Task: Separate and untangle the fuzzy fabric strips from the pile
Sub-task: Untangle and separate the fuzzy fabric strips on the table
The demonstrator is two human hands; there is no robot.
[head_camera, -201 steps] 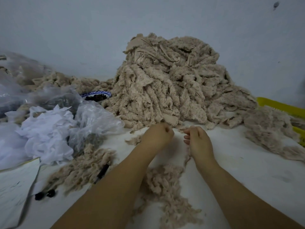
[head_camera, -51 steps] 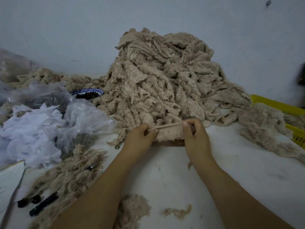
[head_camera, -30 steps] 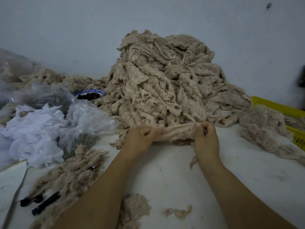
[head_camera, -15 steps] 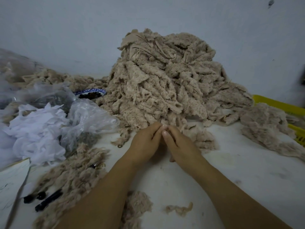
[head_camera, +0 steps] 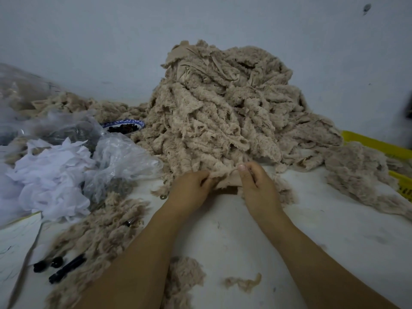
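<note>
A tall pile of beige fuzzy fabric strips (head_camera: 223, 103) rises against the wall at the centre of the white table (head_camera: 334, 237). At the foot of the pile my left hand (head_camera: 189, 190) and my right hand (head_camera: 256, 186) both pinch one beige strip (head_camera: 225, 178), held short between them with its smooth backing facing me. The strip's far edge still touches the pile. Loose separated strips (head_camera: 98, 237) lie to the left of my left forearm, and a small clump (head_camera: 185, 277) sits between my forearms.
Clear plastic bags and white fabric scraps (head_camera: 55, 175) crowd the left side. A blue-rimmed bowl of dark bits (head_camera: 123, 127) sits behind them. Black pens (head_camera: 66, 268) and paper (head_camera: 15, 237) lie at the near left. A yellow crate (head_camera: 379, 144) stands at the right under more strips (head_camera: 361, 175).
Half a second ago my fingertips met at the pile's base with nothing between them. Now both hands have drawn apart and pinch a strip pulled from the pile.
</note>
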